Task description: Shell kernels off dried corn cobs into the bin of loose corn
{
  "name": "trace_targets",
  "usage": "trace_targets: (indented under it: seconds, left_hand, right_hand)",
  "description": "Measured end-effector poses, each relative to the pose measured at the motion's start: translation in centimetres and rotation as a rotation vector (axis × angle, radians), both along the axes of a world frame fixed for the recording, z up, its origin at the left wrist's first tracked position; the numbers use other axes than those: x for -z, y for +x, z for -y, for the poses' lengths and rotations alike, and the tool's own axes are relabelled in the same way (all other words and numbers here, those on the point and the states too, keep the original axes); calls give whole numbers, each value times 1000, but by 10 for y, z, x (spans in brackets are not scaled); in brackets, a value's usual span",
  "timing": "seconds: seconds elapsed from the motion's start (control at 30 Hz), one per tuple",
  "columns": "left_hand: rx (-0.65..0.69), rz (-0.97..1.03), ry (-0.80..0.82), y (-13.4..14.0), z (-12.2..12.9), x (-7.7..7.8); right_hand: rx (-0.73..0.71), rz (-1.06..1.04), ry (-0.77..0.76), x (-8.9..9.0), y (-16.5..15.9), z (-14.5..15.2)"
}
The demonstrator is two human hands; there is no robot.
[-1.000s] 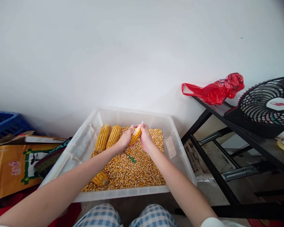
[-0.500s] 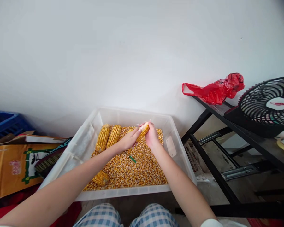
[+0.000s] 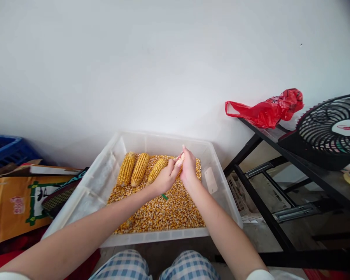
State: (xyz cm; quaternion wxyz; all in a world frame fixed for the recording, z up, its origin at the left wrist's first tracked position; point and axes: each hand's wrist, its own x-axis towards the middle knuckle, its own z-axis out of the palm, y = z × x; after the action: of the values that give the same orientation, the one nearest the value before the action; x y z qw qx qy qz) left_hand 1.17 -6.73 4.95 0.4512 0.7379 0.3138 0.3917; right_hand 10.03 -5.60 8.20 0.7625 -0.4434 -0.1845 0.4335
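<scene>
Between my two hands is a corn cob [image 3: 180, 160], mostly covered by fingers, with a pale part showing at its upper end. My left hand [image 3: 168, 173] is closed round its near left side, thumb lying along it. On the other side my right hand [image 3: 188, 165] wraps the cob, its fingers largely hidden. Below them loose corn kernels [image 3: 163, 216] fill the bottom of a translucent plastic bin [image 3: 163, 236]. Three whole yellow ears lie on the kernels to the left: a left ear [image 3: 126, 170], a middle ear [image 3: 140, 170] and a right ear [image 3: 158, 170].
A black metal frame table [image 3: 268, 136] at the right carries a red plastic bag [image 3: 268, 111] and a black fan [image 3: 335, 128]. Left of the bin are a cardboard box [image 3: 11, 202] and a blue crate [image 3: 14, 151]. A white wall [image 3: 163, 66] rises behind.
My left hand has shifted slightly right and closed over the cob, which is now more covered. The third ear in the bin has come into view left of my hand.
</scene>
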Motion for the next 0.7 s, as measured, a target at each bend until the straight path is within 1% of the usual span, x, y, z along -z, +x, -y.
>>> trace_targets:
  seconds: [0.07,0.13,0.2,0.27,0.33,0.43,0.47,0.5,0.53,0.63,0.7]
  left_hand:
    - [-30,-16,26,2,2,3]
    - [-32,-37,33,2,3,3]
    - [-22,-7,37,1,1,1]
    - [-12,60,23,1,-2,-2]
    - [10,84,-57,-1,-5,-6]
    - [76,11,-280,-4,-8,-13]
    - [92,-10,-322,-5,-8,-14]
    - [102,-26,-326,-7,-8,-16]
    - [106,-45,-292,-8,-7,-17]
    - [82,-136,-74,-10,-2,-17]
    - [55,-172,43,-10,1,-15]
  right_hand:
    - [41,11,18,0,-1,1]
    - [66,16,23,1,-1,1]
    - [66,-2,22,1,-1,2]
    - [38,-66,3,-1,0,2]
    - [-1,-143,-24,-5,3,2]
    - [-37,-217,-47,-9,9,1]
    - [-42,-231,-47,-9,11,0]
    - [-43,-242,-46,-8,12,-1]
    - [-40,-252,-45,-7,13,-2]
    - [-30,-276,-55,-2,13,-4]
    - [-20,-275,-66,1,10,-4]
